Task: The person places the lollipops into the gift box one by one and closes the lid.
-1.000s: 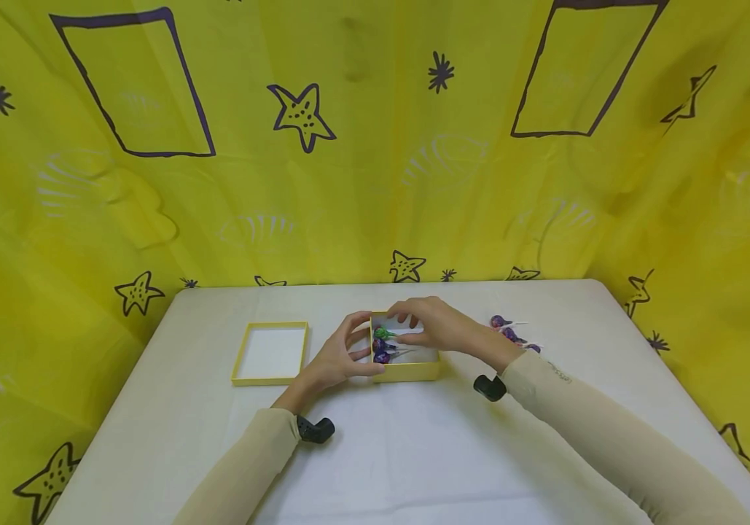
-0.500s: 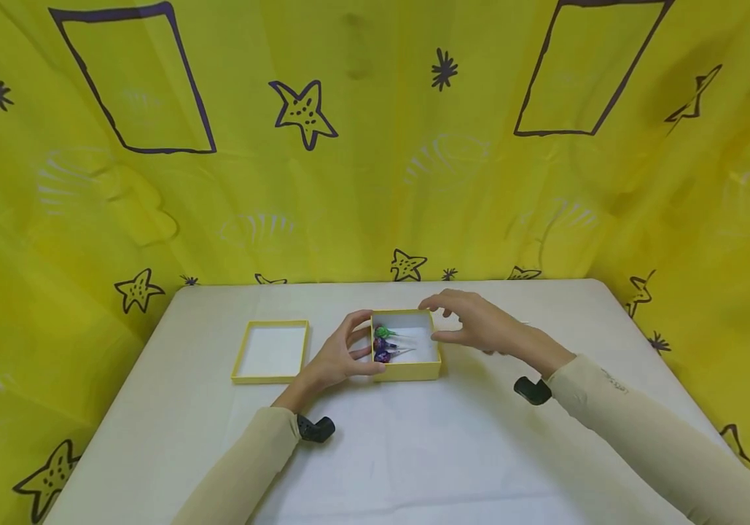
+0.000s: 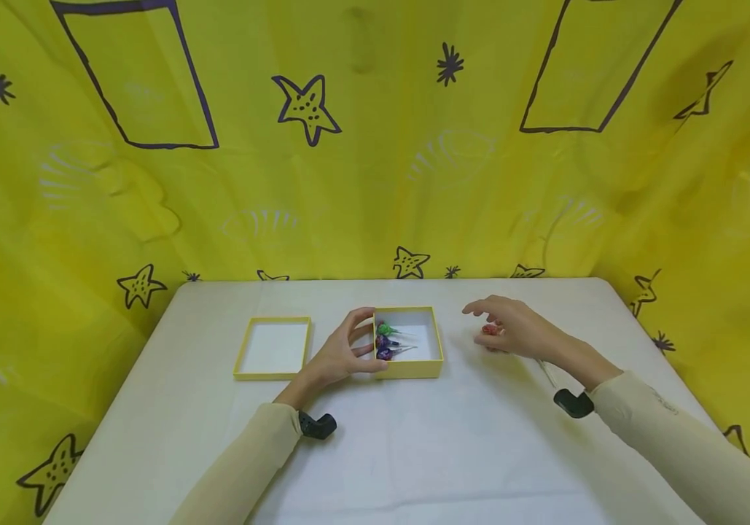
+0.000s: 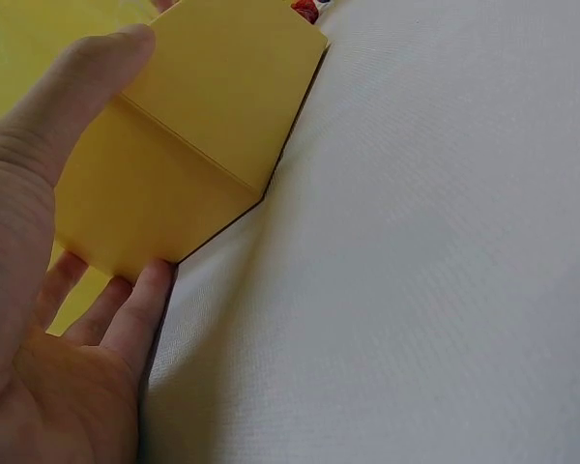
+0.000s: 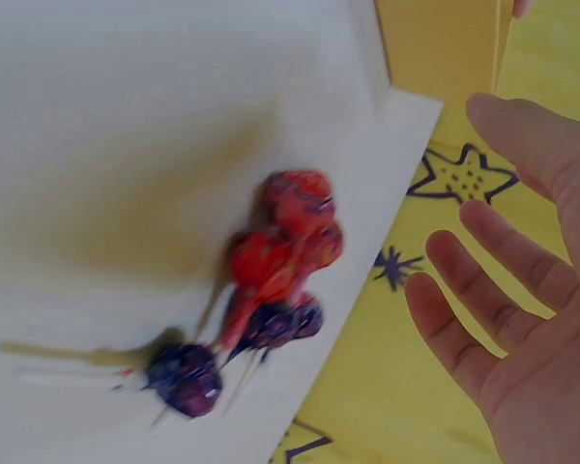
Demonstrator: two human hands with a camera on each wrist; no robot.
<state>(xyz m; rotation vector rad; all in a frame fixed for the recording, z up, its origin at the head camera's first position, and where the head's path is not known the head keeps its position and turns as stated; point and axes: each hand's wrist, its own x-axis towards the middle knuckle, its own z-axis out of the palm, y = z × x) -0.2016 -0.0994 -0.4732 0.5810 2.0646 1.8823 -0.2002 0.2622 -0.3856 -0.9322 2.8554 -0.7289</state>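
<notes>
My left hand (image 3: 337,357) holds the left side of a yellow box (image 3: 409,370), thumb at the front corner and fingers along the side wall. Inside the box lie a green-wrapped lollipop (image 3: 385,329) and purple-wrapped lollipops (image 3: 384,354), heads to the left and sticks to the right. To the right of the box, my right hand (image 3: 520,327) hovers with spread fingers and nothing in its grasp. Just beneath it is a cluster of red lollipops (image 5: 303,205) and purple lollipops (image 5: 186,379), mostly hidden by the hand in the head view.
A shallow yellow-rimmed lid (image 3: 271,377) lies left of the box, its white inside facing up. Everything rests on a white-covered table (image 3: 375,452). Behind it hangs a yellow curtain (image 3: 361,197) with starfish drawings.
My right hand has left the inside of the box and moved right, over the loose lollipops. The left hand stays on the box, and the lollipops inside lie as before.
</notes>
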